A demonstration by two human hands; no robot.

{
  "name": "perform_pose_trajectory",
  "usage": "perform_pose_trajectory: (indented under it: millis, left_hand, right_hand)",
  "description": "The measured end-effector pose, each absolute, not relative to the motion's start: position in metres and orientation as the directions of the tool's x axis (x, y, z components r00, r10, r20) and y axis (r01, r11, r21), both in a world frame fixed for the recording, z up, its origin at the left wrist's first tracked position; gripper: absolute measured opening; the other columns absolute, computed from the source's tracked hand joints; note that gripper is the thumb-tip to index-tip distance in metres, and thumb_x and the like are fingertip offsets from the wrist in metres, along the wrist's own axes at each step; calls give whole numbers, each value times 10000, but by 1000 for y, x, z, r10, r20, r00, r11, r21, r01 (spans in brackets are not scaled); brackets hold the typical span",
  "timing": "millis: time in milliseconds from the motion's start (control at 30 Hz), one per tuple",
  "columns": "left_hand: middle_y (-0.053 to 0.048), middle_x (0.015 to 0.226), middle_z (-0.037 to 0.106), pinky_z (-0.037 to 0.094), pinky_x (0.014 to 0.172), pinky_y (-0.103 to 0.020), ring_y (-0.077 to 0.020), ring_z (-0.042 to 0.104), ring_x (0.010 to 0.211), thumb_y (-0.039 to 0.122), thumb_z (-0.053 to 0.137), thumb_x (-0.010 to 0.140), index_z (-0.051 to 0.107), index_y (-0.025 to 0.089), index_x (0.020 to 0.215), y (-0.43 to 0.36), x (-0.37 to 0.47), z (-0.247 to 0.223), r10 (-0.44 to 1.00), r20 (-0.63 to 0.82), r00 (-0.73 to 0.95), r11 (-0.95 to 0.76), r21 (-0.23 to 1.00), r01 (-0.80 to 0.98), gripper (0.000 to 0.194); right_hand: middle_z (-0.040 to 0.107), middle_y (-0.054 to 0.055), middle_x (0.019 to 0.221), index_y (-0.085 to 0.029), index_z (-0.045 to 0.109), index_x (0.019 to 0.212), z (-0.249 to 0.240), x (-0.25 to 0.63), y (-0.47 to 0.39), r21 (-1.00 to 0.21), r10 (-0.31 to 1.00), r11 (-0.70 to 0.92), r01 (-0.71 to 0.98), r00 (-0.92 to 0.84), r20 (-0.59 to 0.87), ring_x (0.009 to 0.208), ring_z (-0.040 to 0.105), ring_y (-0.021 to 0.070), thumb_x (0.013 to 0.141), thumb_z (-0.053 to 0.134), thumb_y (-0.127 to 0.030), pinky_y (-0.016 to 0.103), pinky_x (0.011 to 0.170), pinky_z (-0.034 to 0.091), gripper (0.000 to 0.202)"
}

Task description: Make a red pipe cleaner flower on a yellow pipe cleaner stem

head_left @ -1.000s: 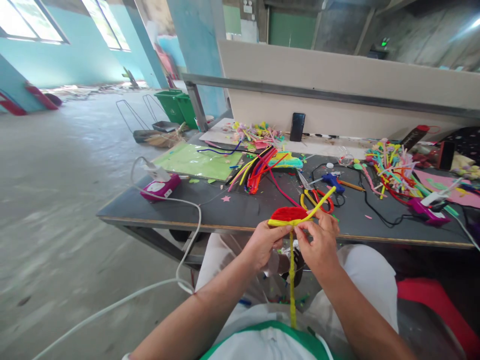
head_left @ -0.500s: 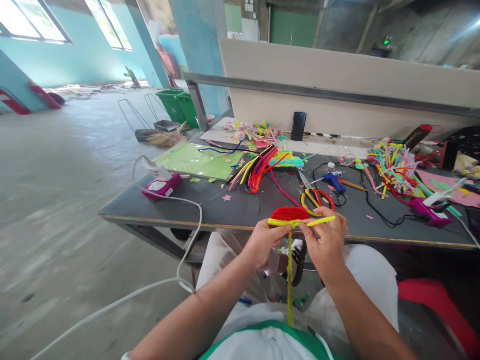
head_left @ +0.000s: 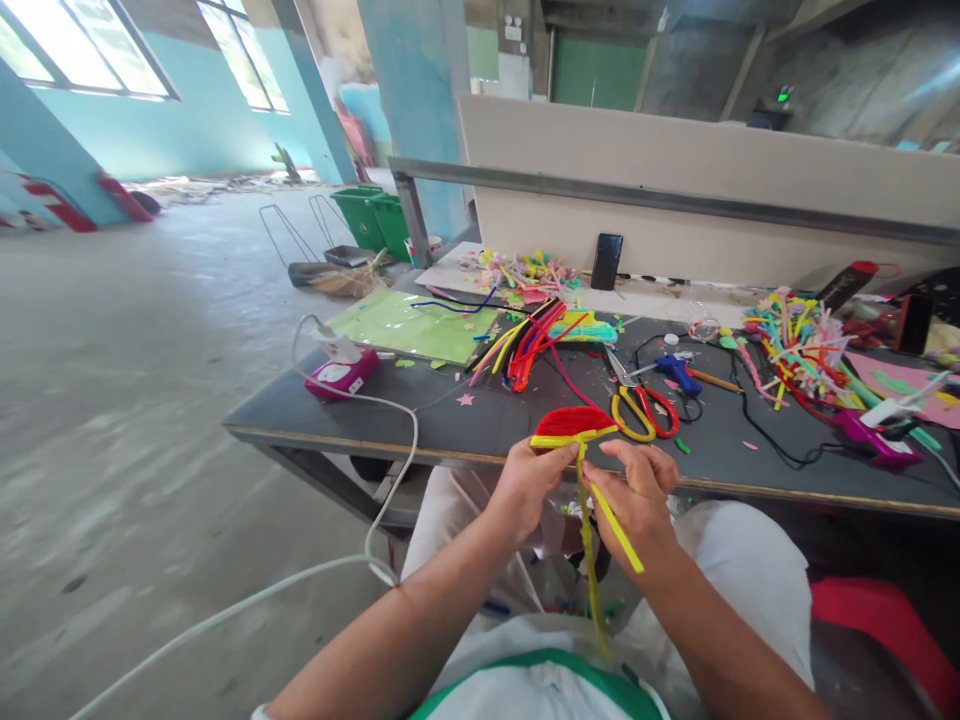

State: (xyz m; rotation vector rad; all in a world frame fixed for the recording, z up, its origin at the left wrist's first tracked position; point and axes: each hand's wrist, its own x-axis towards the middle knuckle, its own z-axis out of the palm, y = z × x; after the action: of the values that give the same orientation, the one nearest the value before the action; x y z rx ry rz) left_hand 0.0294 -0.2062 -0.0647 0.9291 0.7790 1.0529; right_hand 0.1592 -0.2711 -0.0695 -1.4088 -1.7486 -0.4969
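Note:
In front of the table edge, my left hand [head_left: 529,487] pinches a half-round red pipe-cleaner piece [head_left: 574,421] by its yellow lower border. My right hand [head_left: 631,488] is closed on a yellow pipe cleaner [head_left: 616,527] just below the middle of that border, its loose end slanting down across the fingers. From the same joint a twisted yellow strand [head_left: 592,580] hangs towards my lap. Scissors [head_left: 634,413] with yellow and red handles lie on the table just beyond my right hand. My fingertips partly hide the joint.
A bundle of coloured pipe cleaners [head_left: 529,345] lies mid-table, left of a blue glue gun [head_left: 677,373]. Purple power sockets [head_left: 341,375] sit at the left, with a white cable [head_left: 414,450] running over the edge. A phone [head_left: 607,262] leans at the back. Piled offcuts [head_left: 795,335] lie right.
My right hand has moved lower, and the yellow loose end has swung from pointing right to slanting downward. My left hand keeps its hold on the red piece. The view has shifted slightly.

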Motion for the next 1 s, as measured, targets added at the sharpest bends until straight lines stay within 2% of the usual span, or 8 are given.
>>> perform_pose_trajectory:
  millis: [67, 433, 667, 767, 833, 867, 933, 1000]
  left_hand:
    - [45, 550, 471, 185, 413, -193, -18, 279, 427, 288, 741, 656, 631, 101, 741, -206, 27, -64, 942, -98, 320, 219, 903, -369, 233]
    - [57, 505, 416, 207, 412, -203, -30, 292, 420, 273, 718, 681, 569, 119, 667, -206, 29, -69, 945, -71, 319, 193, 909, -370, 215]
    - [58, 514, 422, 175, 398, -195, -12, 267, 406, 304, 753, 646, 576, 113, 655, -203, 25, -67, 918, -94, 385, 252, 889, -383, 261]
    - [44, 541, 464, 173, 392, -189, -8, 283, 409, 316, 770, 624, 608, 104, 680, -201, 24, -69, 910, -120, 397, 278, 886, -370, 273]
    - [32, 576, 493, 173, 391, -185, -5, 291, 415, 320, 774, 622, 635, 100, 732, -200, 23, -70, 898, -131, 421, 298, 884, -360, 282]
    - [29, 589, 500, 171, 391, -184, -3, 291, 415, 320, 773, 625, 643, 101, 754, -200, 22, -70, 891, -131, 436, 304, 884, -356, 286]
    - [28, 598, 503, 165, 391, -185, 1, 283, 410, 322, 770, 632, 645, 104, 762, -200, 22, -68, 879, -126, 459, 310, 883, -352, 283]
    - [29, 595, 500, 161, 394, -188, 4, 275, 408, 317, 772, 631, 640, 101, 737, -201, 23, -66, 874, -109, 474, 303, 884, -355, 275]
  right_hand:
    - [598, 32, 1077, -321, 703, 887, -69, 162, -271, -174, 599, 309, 935, -49, 799, 956, 479, 217, 776, 678, -240, 425, 917, 307, 140]
    - [629, 12, 1049, -294, 696, 829, -68, 160, -270, -194, 590, 365, 911, -66, 805, 965, 478, 210, 784, 651, -209, 423, 947, 294, 107]
    - [577, 23, 1196, -318, 694, 948, -67, 167, -275, -173, 719, 318, 932, -118, 685, 1058, 439, 241, 774, 615, -168, 455, 993, 253, 243]
    - [562, 24, 1239, -312, 680, 1004, -59, 171, -277, -194, 767, 383, 903, -194, 612, 1096, 435, 251, 776, 572, -117, 475, 993, 264, 320]
    - [553, 33, 1254, -306, 665, 1057, -53, 178, -276, -260, 762, 480, 838, -251, 597, 1118, 449, 244, 782, 531, -90, 463, 985, 299, 375]
    - [549, 41, 1256, -300, 659, 1074, -51, 183, -275, -331, 759, 512, 793, -237, 606, 1126, 460, 238, 793, 514, -95, 452, 980, 322, 377]
    - [570, 71, 1198, -258, 653, 1062, -50, 195, -272, -570, 774, 468, 675, -2, 633, 1098, 502, 230, 825, 505, -152, 424, 948, 375, 299]
    - [613, 83, 1073, -215, 644, 975, -55, 206, -266, -850, 811, 330, 411, 338, 478, 977, 566, 214, 841, 527, -239, 389, 874, 432, 180]
